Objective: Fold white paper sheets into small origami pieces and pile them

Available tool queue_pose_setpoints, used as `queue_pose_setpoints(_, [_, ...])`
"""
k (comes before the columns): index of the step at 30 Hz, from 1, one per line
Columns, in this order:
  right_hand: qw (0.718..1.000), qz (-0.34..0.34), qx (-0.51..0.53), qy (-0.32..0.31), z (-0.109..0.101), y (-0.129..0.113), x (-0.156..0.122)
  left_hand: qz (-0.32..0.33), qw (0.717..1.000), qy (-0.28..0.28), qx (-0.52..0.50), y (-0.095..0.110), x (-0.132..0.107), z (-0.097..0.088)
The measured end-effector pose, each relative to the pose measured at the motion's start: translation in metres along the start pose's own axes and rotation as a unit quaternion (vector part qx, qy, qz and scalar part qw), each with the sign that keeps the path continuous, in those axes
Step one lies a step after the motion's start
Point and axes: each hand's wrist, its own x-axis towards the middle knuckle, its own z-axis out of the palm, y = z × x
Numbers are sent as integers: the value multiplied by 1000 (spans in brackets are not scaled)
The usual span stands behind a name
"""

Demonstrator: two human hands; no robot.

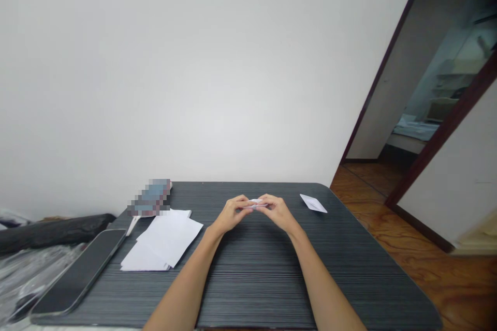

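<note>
My left hand [232,213] and my right hand [276,210] meet above the middle of the dark striped table [248,279]. Both pinch a small folded piece of white paper [256,203] between their fingertips. The fingers of each hand are curled and pressed on the paper, which is mostly hidden by them. A folded white paper shape [313,203] lies on the table to the right of my right hand, apart from it.
A loose stack of white paper sheets [165,240] lies left of my hands. A dark phone [79,274] rests at the table's left edge, and a blurred-out object [150,197] sits behind the sheets. An open doorway [438,88] and wooden floor are at the right.
</note>
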Motion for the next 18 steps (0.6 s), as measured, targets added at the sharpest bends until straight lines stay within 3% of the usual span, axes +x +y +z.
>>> queue_pose_setpoints(8, [999,36,20,36,4,2,1,-57,994,30,-91,0,2,6])
queue_pose_setpoints(13, [994,84,47,46,6,4,0,-136,960,49,-239,-2,2,16])
queue_pose_setpoints(18, [989,98,102,40,8,-2,-1,-166,954,14,-250,-7,2,15])
